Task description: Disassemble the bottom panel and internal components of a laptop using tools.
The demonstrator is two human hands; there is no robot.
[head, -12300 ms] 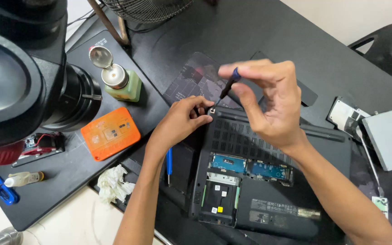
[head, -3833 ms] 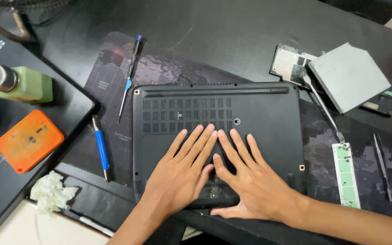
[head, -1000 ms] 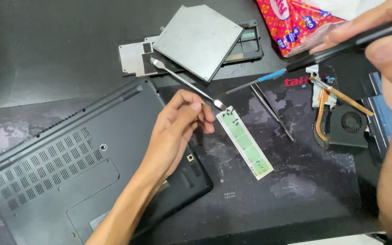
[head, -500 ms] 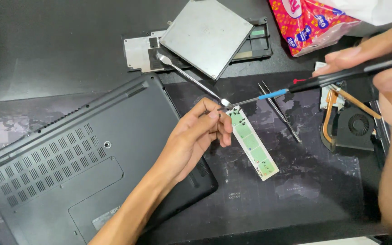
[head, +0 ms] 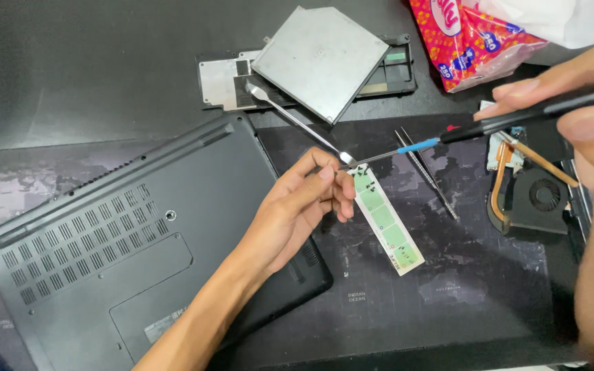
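My left hand (head: pixel 297 206) rests over the right corner of a black laptop (head: pixel 104 240) that lies bottom-up, its fingertips pinched together at the top end of a white strip with green squares (head: pixel 385 218). What it pinches is too small to tell. My right hand (head: pixel 586 117) at the right edge holds a black screwdriver with a blue collar (head: pixel 448 136). The screwdriver's thin tip points left and meets the top end of the strip, close to my left fingertips.
A long metal spudger (head: pixel 290 120) and tweezers (head: pixel 426 173) lie on the dark mat (head: pixel 414 302). A silver drive (head: pixel 321 60) and a metal bracket (head: pixel 220 82) sit behind. A cooling fan with copper pipe (head: pixel 531 196) lies right, a red patterned packet (head: pixel 469 38) top right.
Earlier both hands pressed the laptop's bottom cover. Since a second ago my left hand has moved to the strip's top end, and the screwdriver tip has come down to it.
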